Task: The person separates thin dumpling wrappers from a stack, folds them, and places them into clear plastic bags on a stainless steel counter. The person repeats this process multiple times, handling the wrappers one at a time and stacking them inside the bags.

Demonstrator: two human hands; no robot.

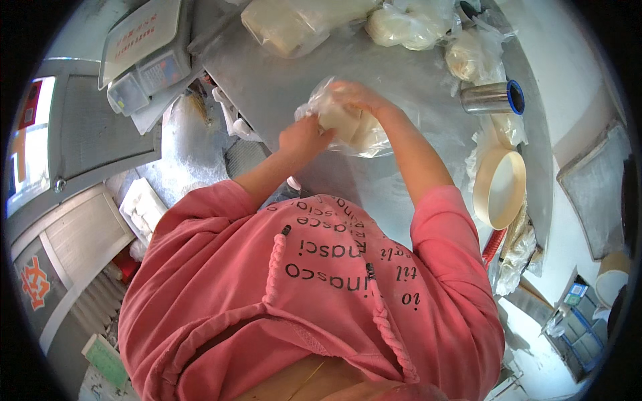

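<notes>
A clear plastic bag with pale, flat pieces inside rests on the grey metal tabletop in front of me. The pieces look like sheets of dough, though the film blurs them. My left hand grips the near left edge of the bag, thumb pointing right. Over the bag's far side, my right hand curls its fingers down onto the plastic. Its fingertips are partly hidden by folds of film.
Bagged pale goods line the table's far edge, with more knotted bags beside them. On the right lie a metal canister with a blue rim and a round sieve-like hoop. Stacked plastic boxes stand at the left.
</notes>
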